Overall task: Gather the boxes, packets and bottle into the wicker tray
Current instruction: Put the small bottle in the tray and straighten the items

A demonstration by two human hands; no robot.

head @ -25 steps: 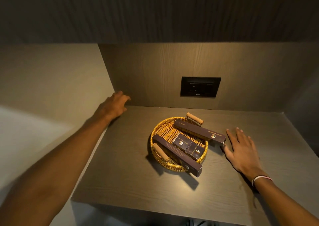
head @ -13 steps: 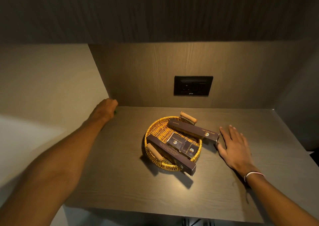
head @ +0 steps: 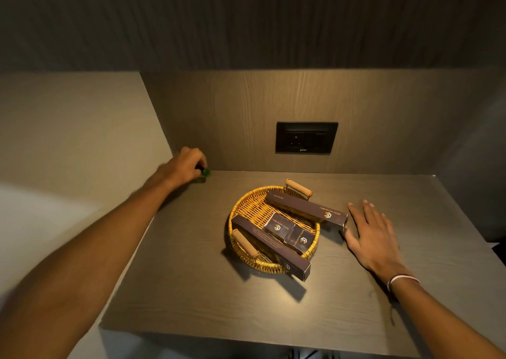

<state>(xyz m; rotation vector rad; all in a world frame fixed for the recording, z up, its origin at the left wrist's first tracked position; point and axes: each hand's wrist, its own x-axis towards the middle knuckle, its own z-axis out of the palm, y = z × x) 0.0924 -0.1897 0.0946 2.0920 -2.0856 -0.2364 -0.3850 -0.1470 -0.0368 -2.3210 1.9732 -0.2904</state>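
Note:
A round wicker tray (head: 246, 205) with two wooden handles stands mid-shelf. Two long dark boxes lie across its rim: one at the back (head: 306, 209), one at the front (head: 271, 246). Two small dark boxes (head: 290, 231) rest side by side between them. In the shelf's far left corner my left hand (head: 183, 165) is closed around a small green bottle (head: 204, 172); only its end shows past my fingers. My right hand (head: 372, 235) lies flat and open on the shelf, right of the tray, fingertips near the back box's end.
The dark wood shelf (head: 191, 290) sits in a recess with a back panel and side walls. A black wall socket (head: 306, 138) is set in the back panel above the tray. The shelf's front edge runs close below my arms.
My left hand has closed in the far left corner, and a green bottle end now shows beyond its fingers. My right hand has stayed flat beside the tray.

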